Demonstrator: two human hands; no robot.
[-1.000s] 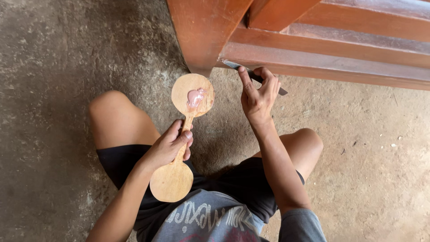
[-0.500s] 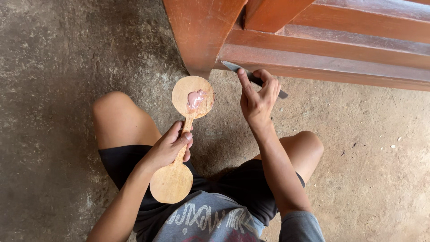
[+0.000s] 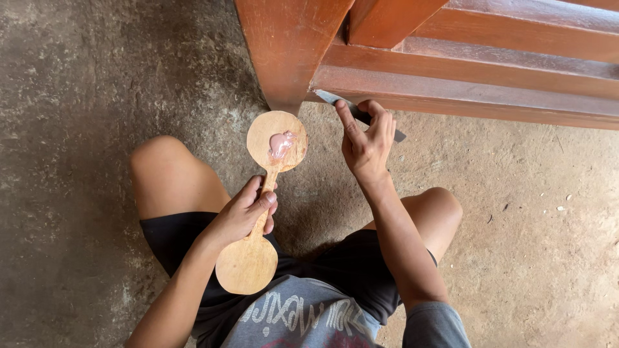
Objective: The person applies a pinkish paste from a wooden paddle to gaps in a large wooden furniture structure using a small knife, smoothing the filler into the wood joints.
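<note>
My left hand (image 3: 248,211) grips the narrow middle of a wooden paddle (image 3: 251,264) that has a round disc at each end. The far disc (image 3: 277,142) carries a dab of pink paste (image 3: 281,143). My right hand (image 3: 366,145) holds a flat metal putty knife (image 3: 332,98), its blade pressed against the lower edge of a reddish-brown wooden frame (image 3: 464,90). The knife's dark handle end (image 3: 400,136) sticks out past my fingers to the right.
I sit on a rough concrete floor (image 3: 77,129) with my knees (image 3: 158,154) spread. A thick post of the wooden frame (image 3: 290,45) stands just beyond the paddle. Horizontal rails (image 3: 516,38) run off to the right.
The view has shifted slightly. My right hand and the knife have crept a little left along the rail's lower edge. The left hand holds the paddle as before.
</note>
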